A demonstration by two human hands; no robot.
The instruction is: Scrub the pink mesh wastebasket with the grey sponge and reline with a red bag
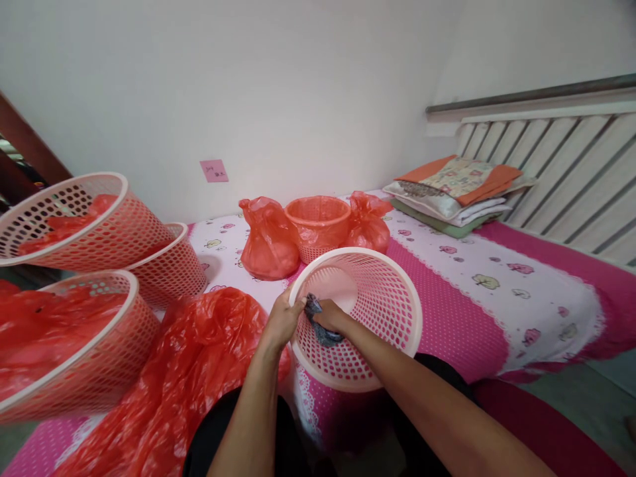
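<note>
A pale pink plastic basket (382, 291) with a perforated wall is tilted with its mouth toward me, at the bed's front edge. My left hand (287, 318) grips its rim on the left side, thumb over the inside. Inside the basket, my right hand (332, 317) is closed on a dark grey-blue cloth (325, 334), which lies against the inner left wall. Part of the cloth sticks up near my left thumb. The fingers of my right hand are partly hidden by the cloth.
Several more pink baskets (144, 225) with red plastic bags stand at the left. Loose red plastic (199, 358) covers the bed beside my left arm. Behind, a bag-covered basket (318, 218) sits between two red bags (271, 245). Folded bedding and a pillow (457, 185) lie at the right.
</note>
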